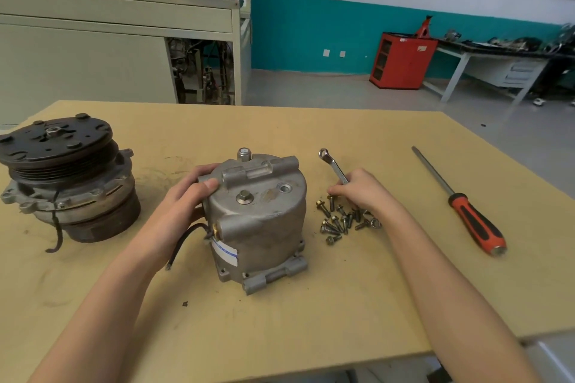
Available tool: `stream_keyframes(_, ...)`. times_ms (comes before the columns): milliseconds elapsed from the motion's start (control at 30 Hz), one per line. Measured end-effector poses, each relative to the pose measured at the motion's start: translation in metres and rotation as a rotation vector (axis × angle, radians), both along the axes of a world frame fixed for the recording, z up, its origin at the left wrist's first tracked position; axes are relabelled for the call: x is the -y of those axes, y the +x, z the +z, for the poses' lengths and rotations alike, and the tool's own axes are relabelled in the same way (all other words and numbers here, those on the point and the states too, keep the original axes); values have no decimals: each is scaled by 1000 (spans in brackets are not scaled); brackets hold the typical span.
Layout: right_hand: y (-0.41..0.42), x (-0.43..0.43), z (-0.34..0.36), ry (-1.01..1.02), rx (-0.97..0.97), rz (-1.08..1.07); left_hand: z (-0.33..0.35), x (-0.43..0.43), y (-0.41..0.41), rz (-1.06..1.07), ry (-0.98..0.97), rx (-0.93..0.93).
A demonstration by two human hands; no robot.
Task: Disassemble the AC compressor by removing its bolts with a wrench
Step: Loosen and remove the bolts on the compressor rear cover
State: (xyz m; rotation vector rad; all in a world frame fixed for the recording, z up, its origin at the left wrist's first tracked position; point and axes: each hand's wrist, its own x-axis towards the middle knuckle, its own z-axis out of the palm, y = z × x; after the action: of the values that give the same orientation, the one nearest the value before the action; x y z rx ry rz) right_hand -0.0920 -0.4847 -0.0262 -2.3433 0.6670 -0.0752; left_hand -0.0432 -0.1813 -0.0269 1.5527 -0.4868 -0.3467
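A grey aluminium AC compressor body stands upright in the middle of the table, with a hex bolt on its top face. My left hand grips its upper left edge, thumb on top. My right hand holds the shaft of a silver wrench, whose ring end points away from me. Several loose bolts lie in a pile just under and left of my right hand, to the right of the compressor.
A second compressor with a black pulley clutch stands at the left of the table. A red-and-black-handled screwdriver lies at the right. A black wire hangs from the grey compressor's left side.
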Motion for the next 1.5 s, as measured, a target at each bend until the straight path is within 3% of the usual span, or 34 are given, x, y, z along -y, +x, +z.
stream_keyframes(300, 1, 2, 0, -38, 31, -74, 0, 2, 1, 3, 8, -20)
stream_keyframes(400, -6, -3, 13, 177, 228, -146, 1, 2, -1, 14, 7, -15)
stream_keyframes(500, -16, -12, 34, 586, 451, -186, 3, 3, -6, 30, 15, -15)
stream_keyframes(600, -27, -26, 57, 1002, 630, -110, 6, 2, -11, 62, 25, -16)
stream_keyframes(700, -36, -49, 70, 1145, 760, 55, 6, 0, -15, 78, 38, 5)
stream_keyframes(800, -47, -75, 76, 1054, 879, 191, 8, -1, -17, 86, 54, 14)
stream_keyframes(967, -66, -121, 68, 633, 1196, 284, 9, -1, -16, 69, 76, 14)
stream_keyframes(1067, -75, -137, 49, 469, 1290, 452, 11, -2, -18, 69, 94, 24)
stream_keyframes(1233, -87, -137, 30, 148, 1238, 488, 16, -2, -22, 74, 106, 32)
stream_keyframes(1500, -99, -138, 30, -47, 1052, 437, 17, -2, -23, 72, 101, 39)
